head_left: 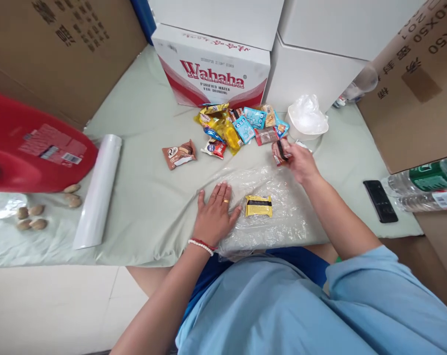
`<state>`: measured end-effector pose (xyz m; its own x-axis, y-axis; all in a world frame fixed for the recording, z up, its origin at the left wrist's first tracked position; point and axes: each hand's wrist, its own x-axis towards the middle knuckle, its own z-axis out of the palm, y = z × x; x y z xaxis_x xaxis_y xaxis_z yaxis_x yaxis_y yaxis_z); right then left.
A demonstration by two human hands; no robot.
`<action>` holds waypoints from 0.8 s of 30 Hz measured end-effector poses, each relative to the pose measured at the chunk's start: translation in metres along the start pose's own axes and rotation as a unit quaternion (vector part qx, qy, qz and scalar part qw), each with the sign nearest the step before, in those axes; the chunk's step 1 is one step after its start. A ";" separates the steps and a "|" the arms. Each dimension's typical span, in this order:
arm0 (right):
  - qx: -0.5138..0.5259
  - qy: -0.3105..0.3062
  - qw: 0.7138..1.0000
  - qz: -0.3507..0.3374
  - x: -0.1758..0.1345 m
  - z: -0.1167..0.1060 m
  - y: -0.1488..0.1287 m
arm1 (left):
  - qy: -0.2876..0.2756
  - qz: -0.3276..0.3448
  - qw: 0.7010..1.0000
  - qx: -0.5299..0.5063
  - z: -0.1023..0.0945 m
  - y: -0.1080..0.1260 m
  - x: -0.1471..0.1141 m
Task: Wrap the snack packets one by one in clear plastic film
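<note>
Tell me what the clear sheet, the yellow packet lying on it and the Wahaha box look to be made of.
Clear sheet: probably thin plastic film, glossy, see-through with crinkled highlights.
Yellow packet: likely a plastic-film wrapper, slightly shiny and creased; foil can't be ruled out.
Wahaha box: apparently printed cardboard, fairly smooth, with flat panels and straight edges.

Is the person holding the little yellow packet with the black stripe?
No, the yellow packet lies on the clear plastic, while the right hand holds a reddish-brown packet.
</note>
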<state>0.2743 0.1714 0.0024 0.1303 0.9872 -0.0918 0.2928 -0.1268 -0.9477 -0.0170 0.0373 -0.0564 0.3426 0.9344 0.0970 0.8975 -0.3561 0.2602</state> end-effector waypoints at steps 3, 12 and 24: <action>0.148 -0.037 0.980 0.129 -0.043 -0.056 0.018 | 0.003 0.000 1.000 -0.007 0.000 -0.001 0.000; -0.388 0.082 0.895 0.203 -0.103 -0.118 0.044 | 0.016 0.009 1.000 -0.021 -0.003 0.001 0.003; -0.455 -0.104 0.875 -0.131 -0.119 -0.147 0.076 | 0.006 -0.003 1.000 -0.012 -0.004 0.004 0.005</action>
<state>0.4202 0.0304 -0.0140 -0.2016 0.9782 -0.0507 0.9316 0.1755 -0.3184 -0.0129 0.0410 -0.0509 0.3337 0.9367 0.1062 0.8929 -0.3502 0.2830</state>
